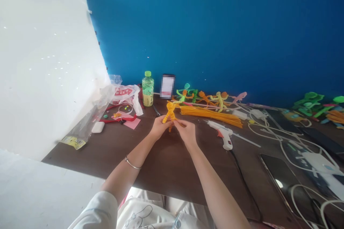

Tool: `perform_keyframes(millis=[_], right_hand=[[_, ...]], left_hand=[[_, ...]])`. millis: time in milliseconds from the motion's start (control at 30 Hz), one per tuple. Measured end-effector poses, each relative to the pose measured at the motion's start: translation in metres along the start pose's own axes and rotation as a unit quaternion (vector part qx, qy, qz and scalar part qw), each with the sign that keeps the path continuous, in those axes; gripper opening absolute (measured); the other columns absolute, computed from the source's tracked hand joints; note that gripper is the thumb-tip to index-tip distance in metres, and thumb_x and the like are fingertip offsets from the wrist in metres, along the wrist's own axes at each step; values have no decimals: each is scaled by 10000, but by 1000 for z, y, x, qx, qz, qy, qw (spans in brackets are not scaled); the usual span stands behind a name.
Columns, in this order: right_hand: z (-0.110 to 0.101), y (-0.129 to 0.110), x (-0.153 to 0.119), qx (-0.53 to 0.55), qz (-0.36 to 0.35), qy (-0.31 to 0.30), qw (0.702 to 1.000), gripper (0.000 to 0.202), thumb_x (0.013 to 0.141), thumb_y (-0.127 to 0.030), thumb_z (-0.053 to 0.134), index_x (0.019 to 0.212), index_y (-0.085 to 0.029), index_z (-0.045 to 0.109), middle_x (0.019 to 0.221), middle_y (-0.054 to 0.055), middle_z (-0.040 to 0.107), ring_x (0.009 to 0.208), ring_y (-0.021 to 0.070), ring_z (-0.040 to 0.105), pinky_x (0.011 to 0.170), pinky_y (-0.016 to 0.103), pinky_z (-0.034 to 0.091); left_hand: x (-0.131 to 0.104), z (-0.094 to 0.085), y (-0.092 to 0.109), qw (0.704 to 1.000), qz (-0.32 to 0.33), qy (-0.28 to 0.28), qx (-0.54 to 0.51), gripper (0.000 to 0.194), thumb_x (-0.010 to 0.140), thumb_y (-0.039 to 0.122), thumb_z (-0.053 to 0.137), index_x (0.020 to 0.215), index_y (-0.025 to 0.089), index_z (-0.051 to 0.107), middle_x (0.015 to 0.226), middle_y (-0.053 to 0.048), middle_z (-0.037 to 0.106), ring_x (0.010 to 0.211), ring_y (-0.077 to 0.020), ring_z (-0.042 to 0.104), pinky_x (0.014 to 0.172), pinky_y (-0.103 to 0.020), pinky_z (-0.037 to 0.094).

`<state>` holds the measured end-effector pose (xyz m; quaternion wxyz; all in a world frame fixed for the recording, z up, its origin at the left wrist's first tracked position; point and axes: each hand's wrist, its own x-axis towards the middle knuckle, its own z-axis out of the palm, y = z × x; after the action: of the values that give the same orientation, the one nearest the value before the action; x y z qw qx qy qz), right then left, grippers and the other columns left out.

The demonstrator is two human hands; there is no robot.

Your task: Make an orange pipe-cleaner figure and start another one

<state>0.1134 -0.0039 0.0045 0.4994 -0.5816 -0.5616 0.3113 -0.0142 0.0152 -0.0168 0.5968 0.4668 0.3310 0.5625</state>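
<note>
A yellow-orange pipe-cleaner figure is held upright above the table's middle, its round head at the top and its limbs spreading below. My left hand grips it from the lower left, fingers closed. With thumb and fingers pinched, my right hand holds its lower right part. The fingertips partly hide the figure's lower end. Just behind and to the right of my hands lies a bundle of orange pipe cleaners. A white hot glue gun rests to the right of my right hand.
A green-capped bottle and a propped phone stand at the back. Finished pipe-cleaner figures lie along the wall. Red-handled pliers, a white case and plastic bags are left; cables and a dark tablet are right.
</note>
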Motion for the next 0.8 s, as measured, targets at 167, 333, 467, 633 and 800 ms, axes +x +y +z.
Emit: perform_keyframes(millis=[167,333,467,633,800], right_hand=[[4,-2,-3,-14,-18,25,999,237,667,-367,580,691,-160,693,783,70,701,763,233,633,721,332,467],[8,0,-4,-2,-36,57,998,240,675,-363,580,708,-150,685,778,79,698,735,221,634,708,324,473],[9,2,-4,4,-48,68,997,240,685,-362,575,736,-152,680,786,81,695,738,219,635,694,321,483],[10,8,-4,-29,-52,79,995,230,701,-351,553,753,-157,664,811,86,685,739,216,630,698,334,487],[15,5,-7,0,-33,92,995,220,691,-331,552,748,-145,655,804,91,679,740,214,627,688,325,488]], left_hand=[[1,1,-1,997,-27,-8,-69,302,589,255,720,841,119,625,778,-54,635,671,-123,573,664,-279,448],[2,2,-3,998,-26,-5,-64,284,569,271,731,803,127,657,781,-52,650,688,-116,571,675,-259,435],[2,1,-4,998,-47,2,-52,277,585,293,721,798,125,666,753,-52,647,649,-107,562,642,-255,428],[1,2,-4,998,-56,-10,-30,273,601,346,706,739,119,640,653,-31,607,576,-100,540,597,-264,434],[0,7,-5,1000,-28,-2,-10,315,603,421,683,652,124,586,574,5,542,500,-69,479,535,-235,409]])
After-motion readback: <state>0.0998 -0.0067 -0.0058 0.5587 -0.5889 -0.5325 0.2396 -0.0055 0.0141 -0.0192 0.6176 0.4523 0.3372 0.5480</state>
